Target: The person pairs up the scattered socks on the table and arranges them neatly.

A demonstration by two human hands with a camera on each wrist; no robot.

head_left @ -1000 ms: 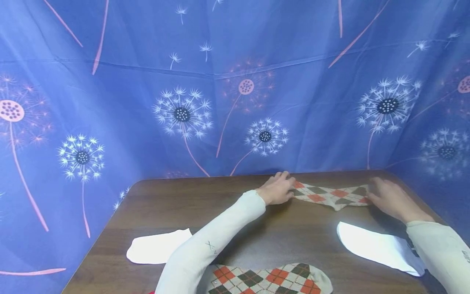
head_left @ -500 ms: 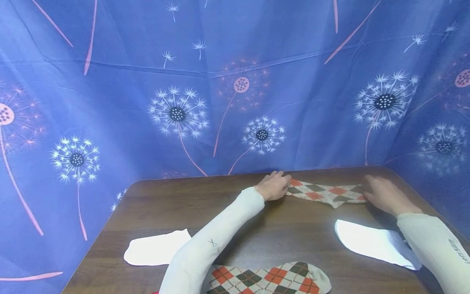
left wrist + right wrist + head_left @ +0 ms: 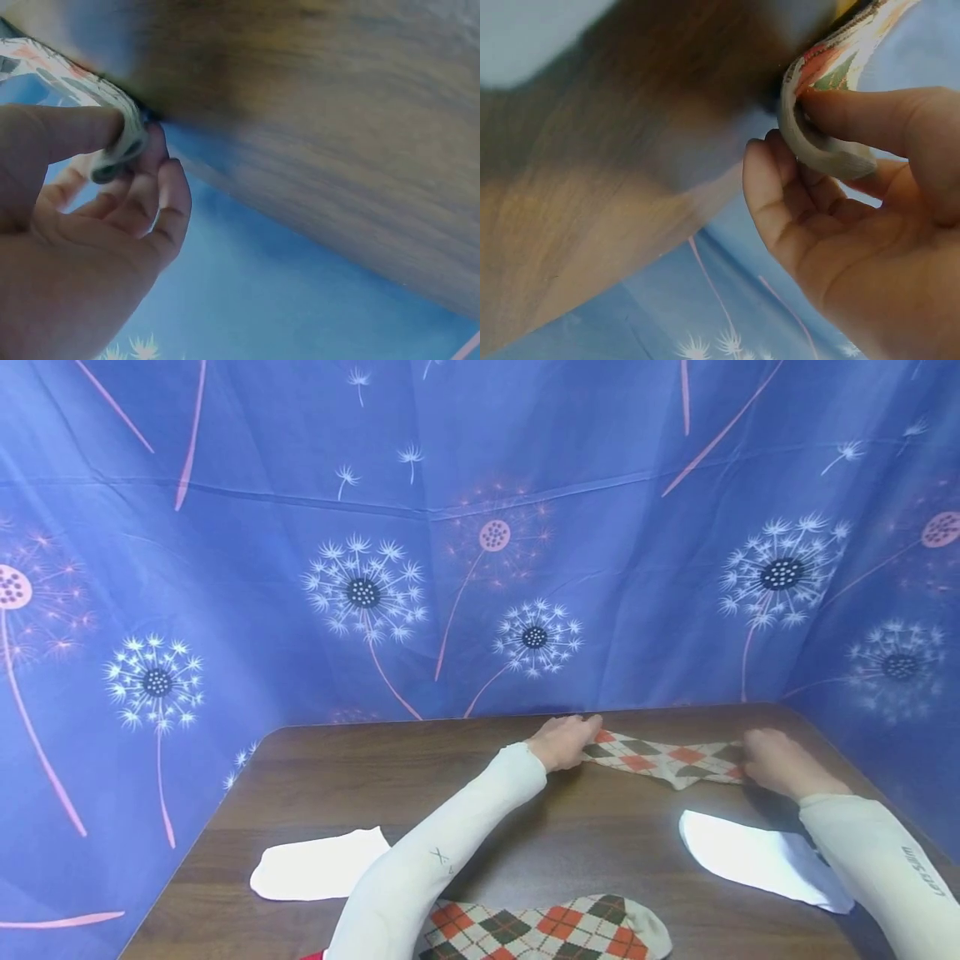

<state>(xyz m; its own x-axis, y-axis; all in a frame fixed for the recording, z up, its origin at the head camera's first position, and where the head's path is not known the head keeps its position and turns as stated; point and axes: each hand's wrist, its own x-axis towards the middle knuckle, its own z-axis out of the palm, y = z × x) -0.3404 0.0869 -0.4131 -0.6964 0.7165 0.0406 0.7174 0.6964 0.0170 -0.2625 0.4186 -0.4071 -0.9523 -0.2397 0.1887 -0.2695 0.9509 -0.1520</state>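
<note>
Head view, nearest first: near sock (image 3: 555,931), orange and dark diamonds, cut off by the frame, rounded plain end to the right. On right sleeve (image 3: 862,847), dark lettering, readable as "Slim" at its end; on left sleeve (image 3: 450,852), an X-like mark with a smaller, unreadable one. Farther in, left white sock (image 3: 315,867), partly behind the left sleeve, and right white sock (image 3: 761,856), slanting beside the right one. Near the far edge of table (image 3: 600,835), far sock (image 3: 660,762), long axis running left to right, heel-like point toward the person. Pinched between thumb and fingers at both ends: left end by left hand (image 3: 562,743), right end, curled, by right hand (image 3: 786,764). Beyond, blue curtain (image 3: 450,435) with dandelions.
</note>
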